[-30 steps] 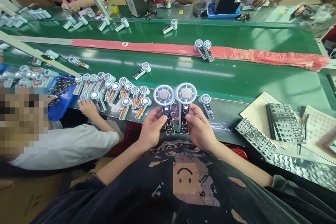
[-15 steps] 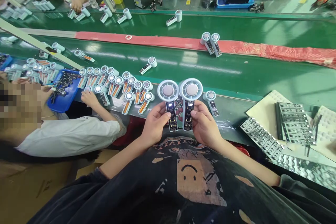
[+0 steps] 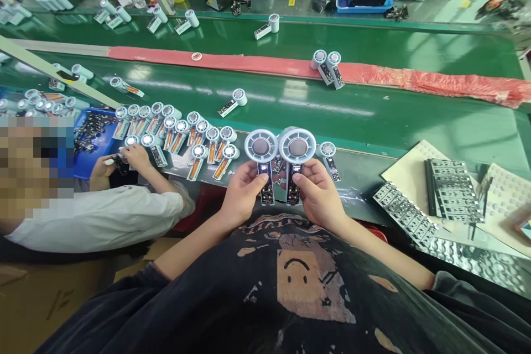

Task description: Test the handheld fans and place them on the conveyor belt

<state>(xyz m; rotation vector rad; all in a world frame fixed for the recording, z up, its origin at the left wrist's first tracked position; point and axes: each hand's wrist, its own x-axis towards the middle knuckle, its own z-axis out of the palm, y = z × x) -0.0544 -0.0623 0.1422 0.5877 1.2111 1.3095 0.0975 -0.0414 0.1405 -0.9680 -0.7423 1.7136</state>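
Green belt (image 3: 373,130) was bordered by the desk (image 3: 352,174). By its near edge, left fan (image 3: 261,146) was pinched in left hand (image 3: 240,192) fingers, right fan (image 3: 297,147) in right hand (image 3: 321,192) fingers. Circuit boards (image 3: 292,192) apparently already seated; handles were left uncovered.

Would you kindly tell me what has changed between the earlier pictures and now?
The co-worker's farther hand has moved right from the blue tray to meet their nearer hand, with a small dark part between them. A single unit on the belt seems to have slid slightly right relative to the red strip. The person's left hand and right hand still hold two units side by side.
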